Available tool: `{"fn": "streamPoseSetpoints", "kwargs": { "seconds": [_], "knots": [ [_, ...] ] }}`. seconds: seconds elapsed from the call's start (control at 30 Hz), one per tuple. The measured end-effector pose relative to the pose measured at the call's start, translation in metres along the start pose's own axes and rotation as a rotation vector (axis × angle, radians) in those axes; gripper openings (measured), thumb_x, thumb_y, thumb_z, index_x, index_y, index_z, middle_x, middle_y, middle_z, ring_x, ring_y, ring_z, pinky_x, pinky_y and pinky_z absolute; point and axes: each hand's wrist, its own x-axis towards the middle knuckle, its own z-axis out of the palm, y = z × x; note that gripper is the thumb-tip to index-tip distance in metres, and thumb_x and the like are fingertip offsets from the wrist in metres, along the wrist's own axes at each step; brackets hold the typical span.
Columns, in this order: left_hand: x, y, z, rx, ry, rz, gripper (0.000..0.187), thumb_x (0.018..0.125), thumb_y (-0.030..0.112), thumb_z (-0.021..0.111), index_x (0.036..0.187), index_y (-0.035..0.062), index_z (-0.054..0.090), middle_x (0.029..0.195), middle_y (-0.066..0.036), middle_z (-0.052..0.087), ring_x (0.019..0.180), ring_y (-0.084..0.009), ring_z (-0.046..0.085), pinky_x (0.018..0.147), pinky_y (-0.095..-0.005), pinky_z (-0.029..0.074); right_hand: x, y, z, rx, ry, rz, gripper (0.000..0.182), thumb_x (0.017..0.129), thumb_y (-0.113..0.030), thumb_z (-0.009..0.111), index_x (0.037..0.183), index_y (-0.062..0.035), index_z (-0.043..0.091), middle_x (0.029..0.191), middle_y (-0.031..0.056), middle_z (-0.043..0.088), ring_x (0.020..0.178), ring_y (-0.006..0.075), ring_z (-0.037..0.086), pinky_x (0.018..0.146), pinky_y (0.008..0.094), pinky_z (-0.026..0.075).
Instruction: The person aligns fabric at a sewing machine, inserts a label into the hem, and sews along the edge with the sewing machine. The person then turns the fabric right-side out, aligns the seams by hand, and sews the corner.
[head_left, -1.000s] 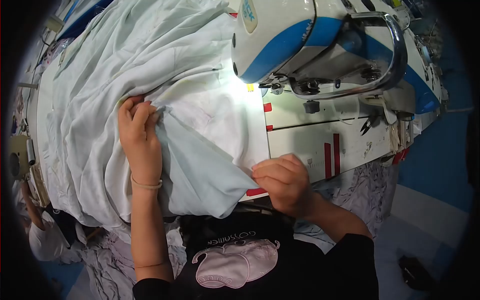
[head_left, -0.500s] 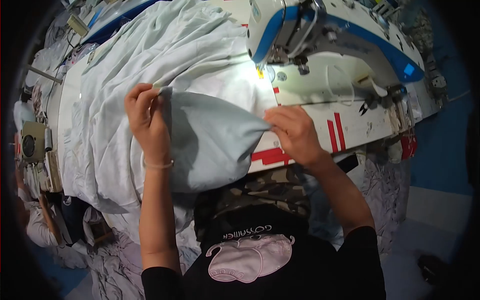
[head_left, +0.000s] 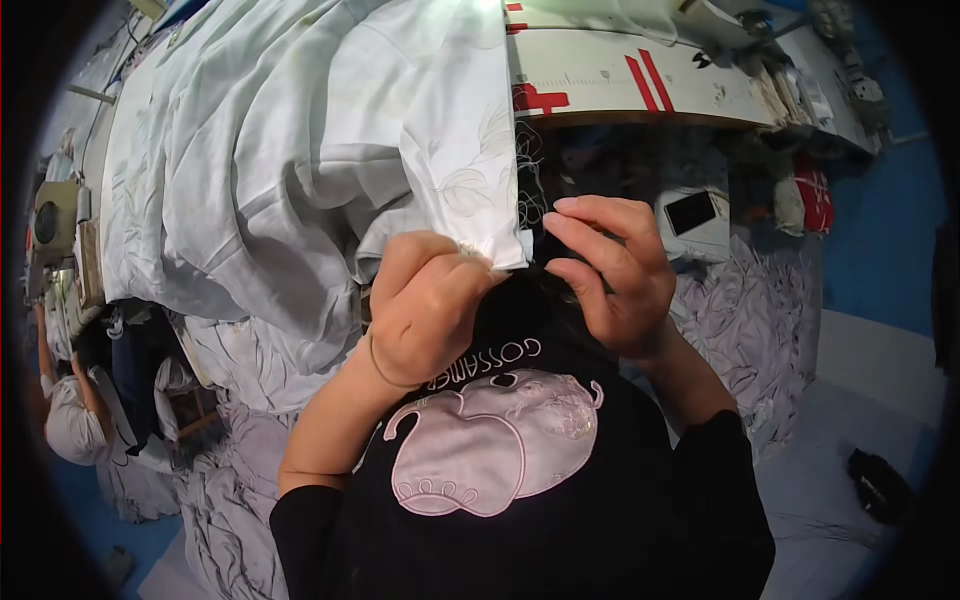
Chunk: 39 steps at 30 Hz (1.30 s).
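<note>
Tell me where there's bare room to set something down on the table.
The white tabletop is bare between the red cross-shaped tape and the two red strips, and just right of them. Leftward, pale fabric covers it; clutter crowds the right end.

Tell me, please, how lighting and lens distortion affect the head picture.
Head view, light: glare bleaches the white cloth near the top edge; head view, shadow: darkness under the table; head view, lens: a black curved border, the table's front edge looking bowed.
</note>
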Motion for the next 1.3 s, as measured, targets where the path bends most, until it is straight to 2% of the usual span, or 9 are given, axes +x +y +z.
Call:
{"fn": "streamPoseSetpoints", "kwargs": {
  "seconds": [0.2, 0.33, 0.4, 0.5, 0.6, 0.7, 0.8, 0.93, 1.3],
  "knots": [
    [0.004, 0.004, 0.021, 0.006, -0.017, 0.104, 0.03, 0.064, -0.004, 0.071, 0.092, 0.0013, 0.063, 0.077, -0.007, 0.06, 0.072, -0.0254, 0.059, 0.062, -0.0338, 0.046, -0.001, 0.01, 0.002, -0.14, 0.04, -0.346, 0.028, 0.069, -0.003, 0.072, 0.097, -0.0022, 0.073, 0.104, 0.0075, 0.066, 0.095, 0.0238, 0.06, 0.078, 0.0358, 0.045],
    [0.013, 0.004, 0.022, -0.03, -0.112, 0.122, 0.024, 0.072, -0.008, 0.073, 0.092, -0.0003, 0.063, 0.079, -0.009, 0.065, 0.071, -0.0275, 0.061, 0.062, -0.0335, 0.049, 0.004, 0.017, -0.01, -0.116, -0.035, -0.371, 0.021, 0.067, 0.0, 0.069, 0.088, -0.0021, 0.071, 0.093, 0.0059, 0.068, 0.093, 0.0238, 0.062, 0.078, 0.0375, 0.044],
    [0.02, -0.004, 0.012, -0.005, -0.157, 0.088, 0.021, 0.072, -0.009, 0.069, 0.091, -0.0016, 0.064, 0.079, -0.011, 0.065, 0.072, -0.0297, 0.062, 0.062, -0.0362, 0.05, 0.004, 0.017, -0.019, -0.012, -0.126, -0.235, 0.017, 0.065, 0.005, 0.065, 0.08, -0.0026, 0.069, 0.085, 0.0053, 0.067, 0.091, 0.0243, 0.064, 0.078, 0.0384, 0.043],
    [0.01, -0.042, -0.022, 0.39, 0.002, -0.27, 0.024, 0.076, -0.005, 0.067, 0.1, -0.0004, 0.066, 0.095, -0.014, 0.066, 0.089, -0.0341, 0.062, 0.08, -0.0415, 0.05, -0.006, 0.022, -0.024, 0.087, -0.125, -0.083, 0.016, 0.065, 0.008, 0.063, 0.076, -0.0037, 0.064, 0.086, 0.0077, 0.067, 0.088, 0.0258, 0.068, 0.077, 0.0389, 0.044],
    [-0.016, -0.106, -0.056, 0.876, 0.199, -0.459, 0.028, 0.09, 0.013, 0.068, 0.115, 0.0034, 0.063, 0.121, -0.012, 0.062, 0.116, -0.0353, 0.052, 0.103, -0.0461, 0.036, -0.038, 0.042, -0.002, 0.124, -0.18, 0.005, 0.017, 0.067, 0.008, 0.065, 0.079, -0.0036, 0.065, 0.087, 0.0093, 0.067, 0.087, 0.0252, 0.068, 0.075, 0.0374, 0.046],
    [-0.025, -0.133, -0.067, 1.243, 0.137, -0.532, 0.018, 0.093, 0.009, 0.064, 0.11, 0.0025, 0.063, 0.11, -0.014, 0.063, 0.106, -0.0349, 0.056, 0.093, -0.0421, 0.043, -0.054, 0.057, 0.01, 0.177, -0.171, 0.096, 0.019, 0.068, 0.008, 0.07, 0.081, -0.0046, 0.068, 0.089, 0.0076, 0.069, 0.087, 0.0242, 0.069, 0.074, 0.0367, 0.047],
    [-0.024, -0.155, -0.085, 1.066, -0.043, -0.597, 0.012, 0.092, 0.008, 0.064, 0.101, 0.0011, 0.06, 0.096, -0.017, 0.06, 0.094, -0.0377, 0.056, 0.082, -0.0435, 0.044, -0.053, 0.064, 0.009, 0.184, -0.202, 0.063, 0.012, 0.073, 0.0, 0.07, 0.083, -0.0059, 0.067, 0.09, 0.0046, 0.068, 0.088, 0.0215, 0.07, 0.072, 0.0338, 0.046],
    [-0.002, -0.18, -0.097, 1.037, -0.063, -0.6, 0.014, 0.088, 0.006, 0.066, 0.095, -0.0001, 0.055, 0.087, -0.018, 0.053, 0.084, -0.0392, 0.054, 0.073, -0.0454, 0.043, -0.033, 0.072, 0.005, 0.212, -0.257, 0.053, 0.011, 0.075, -0.005, 0.074, 0.083, -0.007, 0.066, 0.091, 0.0034, 0.069, 0.088, 0.0188, 0.071, 0.07, 0.0299, 0.045],
    [0.045, -0.271, -0.134, 1.003, -0.176, -0.603, 0.014, 0.092, 0.005, 0.062, 0.09, -0.0023, 0.05, 0.088, -0.021, 0.057, 0.084, -0.0407, 0.055, 0.074, -0.0456, 0.044, 0.013, 0.095, 0.006, 0.167, -0.292, 0.087, 0.011, 0.075, 0.0, 0.071, 0.085, -0.0033, 0.066, 0.091, 0.0043, 0.067, 0.088, 0.0205, 0.069, 0.069, 0.0316, 0.046]
  ]
}}
